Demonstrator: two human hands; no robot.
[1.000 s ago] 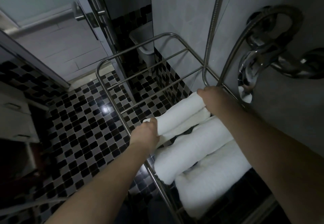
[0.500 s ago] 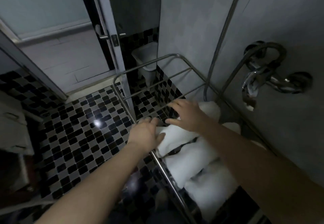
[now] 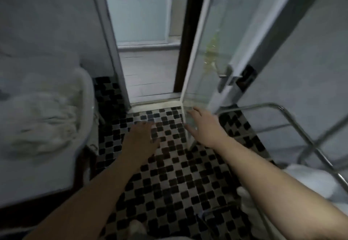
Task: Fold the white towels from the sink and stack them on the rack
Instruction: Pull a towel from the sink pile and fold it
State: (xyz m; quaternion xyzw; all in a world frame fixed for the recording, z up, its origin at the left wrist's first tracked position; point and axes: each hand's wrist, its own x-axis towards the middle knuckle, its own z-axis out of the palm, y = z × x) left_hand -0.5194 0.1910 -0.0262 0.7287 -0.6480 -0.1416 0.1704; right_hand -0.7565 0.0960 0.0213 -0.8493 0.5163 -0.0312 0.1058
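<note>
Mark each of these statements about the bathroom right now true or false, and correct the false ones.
1. Both hands are empty. True: left hand and right hand hold nothing.
2. The right hand grips a towel. False: it hangs open above the checkered floor.
3. Unfolded towels lie in the sink at left. True.
4. The rack at right is bare. False: white folded towels rest on it.

Shiny metal rack (image 3: 293, 121), soft cloth towels (image 3: 308, 181), glossy mosaic-tile floor (image 3: 180, 179).
</note>
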